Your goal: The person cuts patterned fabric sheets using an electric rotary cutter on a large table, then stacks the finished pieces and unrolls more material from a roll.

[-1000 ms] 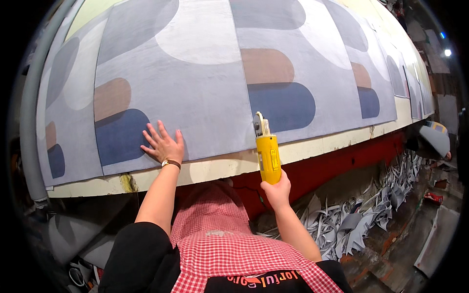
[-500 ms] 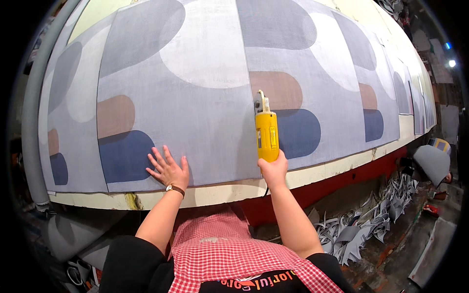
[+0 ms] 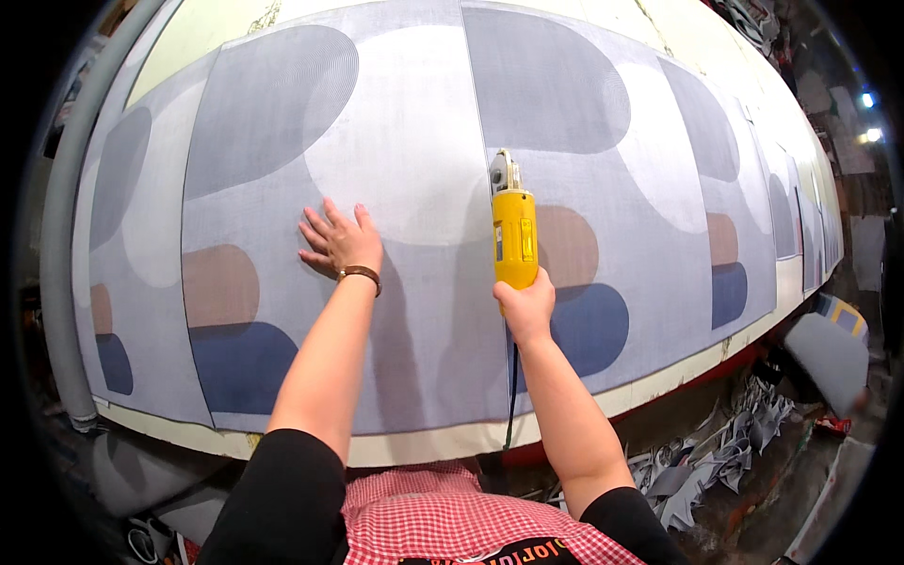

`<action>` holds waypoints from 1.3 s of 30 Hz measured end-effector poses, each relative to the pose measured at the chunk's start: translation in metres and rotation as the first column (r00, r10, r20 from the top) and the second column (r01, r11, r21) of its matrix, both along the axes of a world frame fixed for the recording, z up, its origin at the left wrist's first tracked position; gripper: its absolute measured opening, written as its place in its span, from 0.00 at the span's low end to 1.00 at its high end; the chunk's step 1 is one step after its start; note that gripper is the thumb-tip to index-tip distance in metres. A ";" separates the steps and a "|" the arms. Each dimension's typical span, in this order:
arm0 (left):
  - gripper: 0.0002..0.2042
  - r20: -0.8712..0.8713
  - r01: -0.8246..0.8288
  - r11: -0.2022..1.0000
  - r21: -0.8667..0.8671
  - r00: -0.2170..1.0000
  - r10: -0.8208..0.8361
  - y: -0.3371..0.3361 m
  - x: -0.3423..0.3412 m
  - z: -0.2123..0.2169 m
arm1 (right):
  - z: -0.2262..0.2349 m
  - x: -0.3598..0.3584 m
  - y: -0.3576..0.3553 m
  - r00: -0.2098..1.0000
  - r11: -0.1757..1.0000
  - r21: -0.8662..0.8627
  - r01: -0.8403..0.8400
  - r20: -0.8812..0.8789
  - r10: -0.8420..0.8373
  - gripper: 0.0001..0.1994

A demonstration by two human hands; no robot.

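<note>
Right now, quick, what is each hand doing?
Left hand: open, fingers spread, palm flat on the patterned grey fabric.
Right hand: closed around the handle of the yellow power cutter.

Left hand (image 3: 339, 243) flat, fingers spread, right hand (image 3: 525, 306) clenched

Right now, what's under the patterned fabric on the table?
Under the patterned fabric a cream table surface shows along the near edge. The left hand lies flat on the fabric. What lies beneath the fabric's middle is covered.
</note>
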State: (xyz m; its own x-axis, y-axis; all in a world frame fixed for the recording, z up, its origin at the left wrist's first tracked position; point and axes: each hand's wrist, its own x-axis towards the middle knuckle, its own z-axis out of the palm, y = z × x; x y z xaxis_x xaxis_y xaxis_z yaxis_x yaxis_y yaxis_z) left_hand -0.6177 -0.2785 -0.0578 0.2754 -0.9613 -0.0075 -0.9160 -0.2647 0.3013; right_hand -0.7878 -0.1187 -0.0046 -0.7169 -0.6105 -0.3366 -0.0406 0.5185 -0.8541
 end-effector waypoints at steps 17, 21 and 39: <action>0.32 0.322 -0.079 0.992 0.094 0.946 0.045 -0.006 -0.026 0.006 | -0.028 -0.071 -0.183 0.997 0.995 -0.060 -0.075 0.027 0.077 0.19; 0.32 0.336 -0.080 0.992 0.098 0.941 0.042 -0.008 -0.027 0.007 | -0.028 -0.084 -0.224 0.993 0.995 -0.084 -0.056 0.101 0.064 0.18; 0.33 0.327 -0.048 0.997 0.061 0.945 0.026 -0.012 -0.031 0.008 | -0.051 -0.156 -0.420 0.995 0.988 -0.115 -0.102 -0.027 0.100 0.18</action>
State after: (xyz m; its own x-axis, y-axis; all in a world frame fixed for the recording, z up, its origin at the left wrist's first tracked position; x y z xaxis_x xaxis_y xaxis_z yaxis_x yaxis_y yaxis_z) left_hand -0.6483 -0.2903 -0.0494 0.3091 -0.9507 0.0239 -0.9503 -0.3097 -0.0316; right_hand -0.9433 -0.5390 -0.0553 -0.6558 -0.7142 -0.2447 -0.1065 0.4084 -0.9066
